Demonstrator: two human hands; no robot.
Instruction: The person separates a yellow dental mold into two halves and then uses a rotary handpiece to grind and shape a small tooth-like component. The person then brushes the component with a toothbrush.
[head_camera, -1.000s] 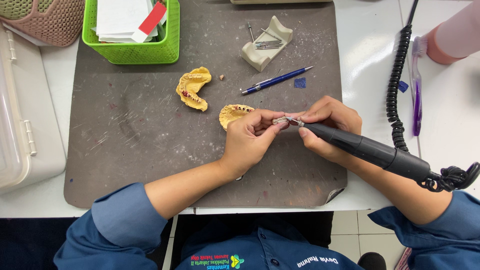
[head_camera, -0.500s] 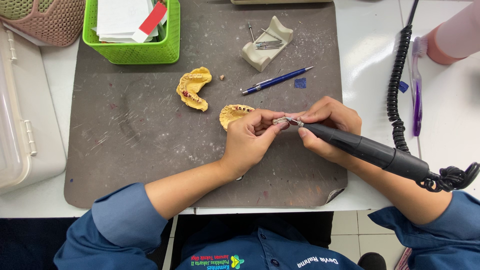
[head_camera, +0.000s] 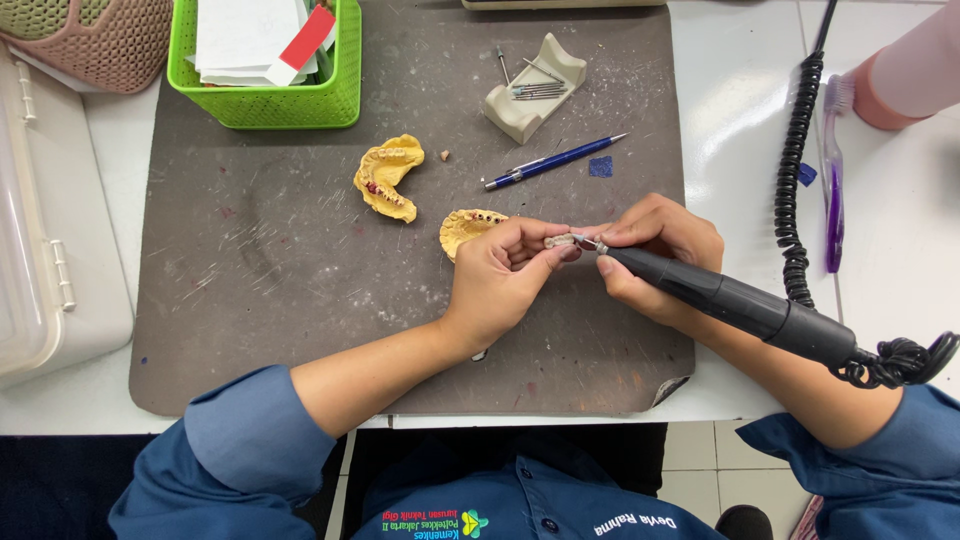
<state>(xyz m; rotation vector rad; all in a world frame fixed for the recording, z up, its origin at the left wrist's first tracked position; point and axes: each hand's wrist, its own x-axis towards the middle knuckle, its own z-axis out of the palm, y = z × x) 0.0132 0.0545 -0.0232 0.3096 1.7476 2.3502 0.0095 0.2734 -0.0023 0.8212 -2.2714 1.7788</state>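
Observation:
My left hand (head_camera: 503, 282) pinches a small pale dental piece (head_camera: 558, 241) between thumb and fingertips above the grey mat (head_camera: 260, 290). My right hand (head_camera: 655, 250) grips a black rotary handpiece (head_camera: 730, 300) like a pen, its metal tip touching the small piece. A yellow jaw cast (head_camera: 466, 226) lies on the mat just left of my left hand, partly hidden by my fingers. A second yellow jaw cast (head_camera: 387, 176) with reddish wax lies farther left and up.
A green basket (head_camera: 270, 100) of papers stands at the top left. A bur holder block (head_camera: 535, 85) and a blue pen (head_camera: 553, 162) lie at the top centre. A coiled black cable (head_camera: 797, 190), a purple toothbrush (head_camera: 832, 190) and another person's pink sleeve (head_camera: 915, 65) are right. A white plastic box (head_camera: 40, 250) sits at left.

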